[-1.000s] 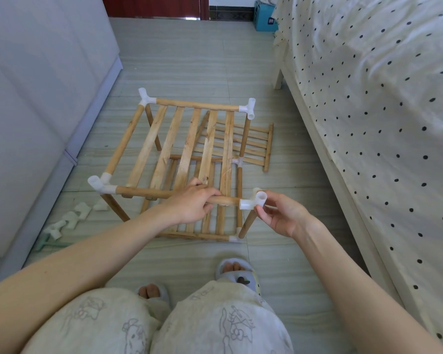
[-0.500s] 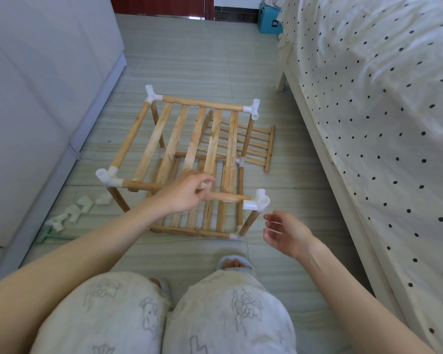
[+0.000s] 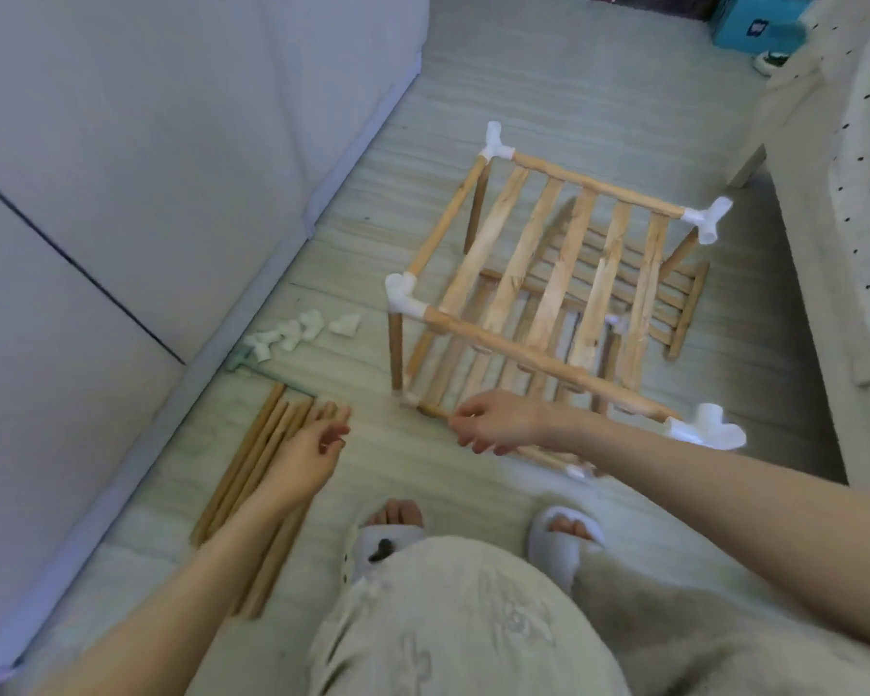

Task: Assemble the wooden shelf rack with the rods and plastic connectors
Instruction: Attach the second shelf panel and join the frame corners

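Left hand (image 3: pixel 310 457) over loose rods (image 3: pixel 252 474)

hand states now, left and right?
Left hand: open, fingers loosely curled over the loose rods, nothing held.
Right hand: open, relaxed in front of the rack, nothing held.
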Demonstrator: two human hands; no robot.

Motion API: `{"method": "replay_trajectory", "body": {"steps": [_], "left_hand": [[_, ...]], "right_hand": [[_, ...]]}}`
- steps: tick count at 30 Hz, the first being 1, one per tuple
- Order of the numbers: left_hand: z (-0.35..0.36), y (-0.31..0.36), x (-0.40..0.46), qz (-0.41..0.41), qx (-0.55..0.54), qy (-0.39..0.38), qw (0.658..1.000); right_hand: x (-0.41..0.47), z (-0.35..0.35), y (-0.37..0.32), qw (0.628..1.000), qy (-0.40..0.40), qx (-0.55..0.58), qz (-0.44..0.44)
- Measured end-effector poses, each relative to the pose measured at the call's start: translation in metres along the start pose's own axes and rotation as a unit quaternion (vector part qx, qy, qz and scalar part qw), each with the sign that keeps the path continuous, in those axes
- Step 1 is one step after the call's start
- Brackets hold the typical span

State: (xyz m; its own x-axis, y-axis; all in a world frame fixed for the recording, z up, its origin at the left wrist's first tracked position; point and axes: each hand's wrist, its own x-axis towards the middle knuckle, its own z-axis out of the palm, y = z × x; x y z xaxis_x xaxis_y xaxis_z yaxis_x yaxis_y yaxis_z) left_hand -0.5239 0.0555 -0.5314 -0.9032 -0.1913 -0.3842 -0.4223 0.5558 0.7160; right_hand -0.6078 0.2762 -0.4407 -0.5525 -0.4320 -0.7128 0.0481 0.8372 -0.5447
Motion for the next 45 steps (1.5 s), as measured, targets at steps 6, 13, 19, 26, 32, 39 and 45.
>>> {"method": "replay_trajectory", "body": {"steps": [6, 13, 19, 26, 32, 39, 45], "left_hand": [[0.015, -0.094, 0.011, -0.121, 0.071, -0.010, 0.990], [0.055, -0.091, 0.049, -0.085, 0.368, -0.022, 0.926], [0.053, -0.073, 0.046, -0.106, 0.212, -0.017, 0.971], [0.015, -0.021, -0.010, 0.070, 0.030, 0.130, 0.989], [-0.024, 0.096, -0.030, 0.266, -0.030, 0.194, 0.944], [-0.011, 0.216, -0.050, 0.429, 0.012, 0.160, 0.889], [0.050, 0.211, -0.031, 0.295, 0.152, 0.084, 0.940]], "right_hand": [[0.072, 0.038, -0.001, 0.984, -0.122, -0.130, 0.000], [0.082, 0.042, 0.040, 0.988, -0.119, 0.042, 0.094], [0.062, 0.030, 0.041, 0.989, -0.093, 0.069, 0.095], [0.011, -0.002, -0.015, 0.992, -0.034, 0.121, 0.015], [-0.057, -0.030, -0.053, 0.971, 0.132, 0.174, -0.101], [-0.133, -0.064, -0.034, 0.838, 0.411, 0.285, -0.216], [-0.174, -0.079, 0.035, 0.701, 0.575, 0.396, -0.144]]}}
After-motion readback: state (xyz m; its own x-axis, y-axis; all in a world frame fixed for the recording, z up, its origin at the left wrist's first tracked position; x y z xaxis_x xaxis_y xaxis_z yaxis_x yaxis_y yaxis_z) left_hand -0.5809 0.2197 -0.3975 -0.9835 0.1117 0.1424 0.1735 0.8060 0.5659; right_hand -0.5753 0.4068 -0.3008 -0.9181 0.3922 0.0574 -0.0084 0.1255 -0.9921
